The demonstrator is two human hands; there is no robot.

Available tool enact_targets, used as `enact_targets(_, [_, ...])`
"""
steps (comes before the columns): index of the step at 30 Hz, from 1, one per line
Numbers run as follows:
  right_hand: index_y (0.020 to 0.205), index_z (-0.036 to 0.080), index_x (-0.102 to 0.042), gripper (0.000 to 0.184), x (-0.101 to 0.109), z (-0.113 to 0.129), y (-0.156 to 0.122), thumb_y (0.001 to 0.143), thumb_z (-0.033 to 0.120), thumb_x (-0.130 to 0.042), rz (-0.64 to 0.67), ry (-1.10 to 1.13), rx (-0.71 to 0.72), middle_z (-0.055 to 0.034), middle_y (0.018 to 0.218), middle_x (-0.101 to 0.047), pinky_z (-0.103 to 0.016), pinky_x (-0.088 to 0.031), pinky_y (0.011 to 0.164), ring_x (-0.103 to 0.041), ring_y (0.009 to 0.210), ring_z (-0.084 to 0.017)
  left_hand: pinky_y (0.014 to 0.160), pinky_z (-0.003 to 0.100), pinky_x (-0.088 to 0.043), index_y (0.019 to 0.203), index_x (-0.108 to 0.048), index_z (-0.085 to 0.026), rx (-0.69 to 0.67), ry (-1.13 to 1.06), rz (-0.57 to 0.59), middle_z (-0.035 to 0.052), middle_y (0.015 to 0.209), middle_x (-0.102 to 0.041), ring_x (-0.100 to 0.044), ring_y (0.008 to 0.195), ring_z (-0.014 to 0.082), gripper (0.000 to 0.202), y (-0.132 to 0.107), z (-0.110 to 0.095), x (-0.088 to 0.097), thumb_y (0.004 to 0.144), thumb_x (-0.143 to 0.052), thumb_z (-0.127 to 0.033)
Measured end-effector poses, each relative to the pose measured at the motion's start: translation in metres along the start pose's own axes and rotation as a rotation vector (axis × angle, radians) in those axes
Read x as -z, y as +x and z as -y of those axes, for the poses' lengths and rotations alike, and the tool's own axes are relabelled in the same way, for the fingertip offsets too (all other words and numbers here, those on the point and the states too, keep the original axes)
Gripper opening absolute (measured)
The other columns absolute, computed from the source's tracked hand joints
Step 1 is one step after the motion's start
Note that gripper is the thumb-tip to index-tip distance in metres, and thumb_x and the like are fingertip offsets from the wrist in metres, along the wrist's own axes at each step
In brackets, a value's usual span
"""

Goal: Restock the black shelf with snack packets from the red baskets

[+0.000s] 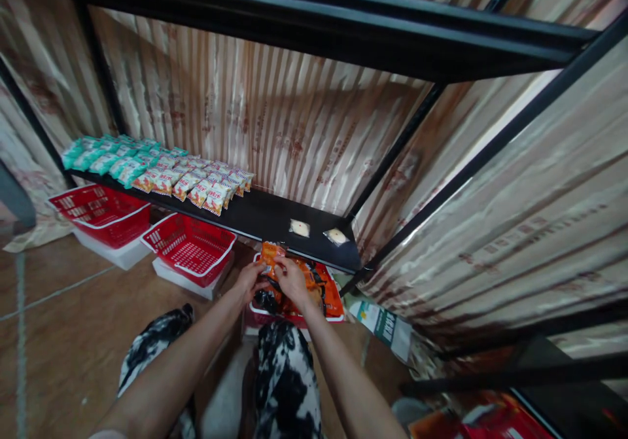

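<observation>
Black-and-white patterned trousers (pixel 287 380), mine, at the bottom of the view, knees bent over the brown floor (pixel 63 334). Item in hand: one orange packet (pixel 271 254), gripped by the fingers of both my left hand (pixel 251 280) and my right hand (pixel 293 282), held just above a red basket (pixel 324 319) that sits on the floor under the shelf's front edge. Contents of that basket: more orange packets (pixel 321 288), loosely heaped. Black shelf (pixel 265 220) beyond: two small pale packets (pixel 299 228) near its right end, lying apart; red-and-white packets (pixel 196 184) in rows mid-shelf; green packets (pixel 105 154) in rows at the left end. Below, left: two red baskets (pixel 191 246), side by side on white bases.
</observation>
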State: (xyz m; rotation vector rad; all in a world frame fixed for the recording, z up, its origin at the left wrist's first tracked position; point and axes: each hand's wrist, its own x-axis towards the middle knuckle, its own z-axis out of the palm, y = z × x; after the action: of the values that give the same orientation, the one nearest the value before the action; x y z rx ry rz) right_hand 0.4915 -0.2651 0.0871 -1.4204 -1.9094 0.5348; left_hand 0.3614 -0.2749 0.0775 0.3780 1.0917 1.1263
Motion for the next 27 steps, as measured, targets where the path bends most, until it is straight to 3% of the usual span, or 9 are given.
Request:
enact_targets(5, [0.099, 0.020, -0.065, 0.027, 0.015, -0.017, -0.008, 0.078, 0.019, -0.048, -0.030, 0.011, -0.036, -0.0063, 0.105, -0.066, -0.035, -0.043, 0.092, -0.060, 0.100, -0.019, 0.052, 0.021, -0.049, 0.093, -0.057, -0.017, 0.028, 0.035, 0.040, 0.0003, 0.070, -0.060, -0.056, 0.053, 0.0091, 0.014, 0.005, 0.011, -0.016, 0.079, -0.059, -0.019])
enact_targets(13, [0.097, 0.021, -0.065, 0.028, 0.053, -0.055, -0.009, 0.081, 0.027, -0.044, -0.090, 0.019, -0.107, -0.0060, 0.102, -0.067, -0.033, -0.046, 0.088, -0.061, 0.095, -0.018, 0.052, 0.018, -0.047, 0.091, -0.058, -0.018, 0.065, 0.110, 0.108, -0.0003, 0.070, -0.062, -0.056, 0.053, 0.0082, 0.019, 0.027, 0.027, -0.060, 0.073, -0.065, -0.023])
enact_targets(20, [0.093, 0.020, -0.067, 0.029, 0.072, -0.059, 0.020, 0.079, 0.032, -0.045, -0.075, 0.029, -0.109, -0.0059, 0.096, -0.069, -0.034, -0.046, 0.085, -0.062, 0.088, -0.019, 0.053, 0.021, -0.048, 0.095, -0.059, -0.016, 0.020, 0.079, 0.130, 0.0005, 0.069, -0.062, -0.055, 0.052, 0.0090, 0.022, 0.034, 0.010, -0.078, 0.073, -0.064, -0.018])
enact_targets(27, [0.094, 0.021, -0.065, 0.030, 0.061, -0.071, 0.063, 0.077, 0.038, -0.047, -0.072, 0.201, -0.139, -0.0027, 0.092, -0.069, -0.035, -0.047, 0.083, -0.063, 0.084, -0.019, 0.057, 0.023, -0.049, 0.092, -0.060, -0.017, -0.028, 0.060, 0.127, -0.0001, 0.072, -0.063, -0.057, 0.055, 0.0095, 0.020, 0.064, -0.017, -0.077, 0.073, -0.062, -0.013])
